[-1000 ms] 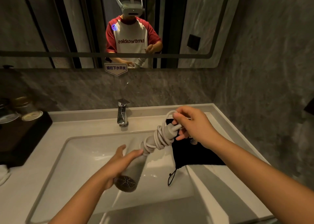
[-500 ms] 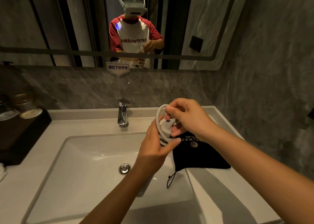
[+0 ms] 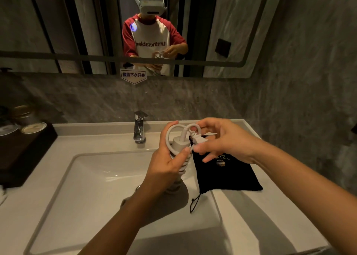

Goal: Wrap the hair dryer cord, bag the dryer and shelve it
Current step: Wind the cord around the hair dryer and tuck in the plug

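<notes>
The white hair dryer (image 3: pixel 178 144) stands handle-up over the sink, its barrel hidden behind my left wrist. Its white cord (image 3: pixel 170 133) is coiled around the handle, with two loops standing above the handle's end. My left hand (image 3: pixel 166 162) grips the wrapped handle. My right hand (image 3: pixel 222 140) pinches the plug end (image 3: pixel 196 138) of the cord beside the handle's top. A black drawstring bag (image 3: pixel 228 175) with a gold logo lies flat on the counter right of the basin, under my right hand.
White basin (image 3: pixel 92 179) with a chrome faucet (image 3: pixel 139 127) behind it. A dark tray (image 3: pixel 21 150) with jars sits at the left. Grey stone walls at back and right; a mirror above shows a person in a red and white shirt.
The dryer has turned from lying barrel-down across the basin to handle-up. My left hand moved from the barrel up onto the wrapped handle. My right hand brought the plug end in to the top.
</notes>
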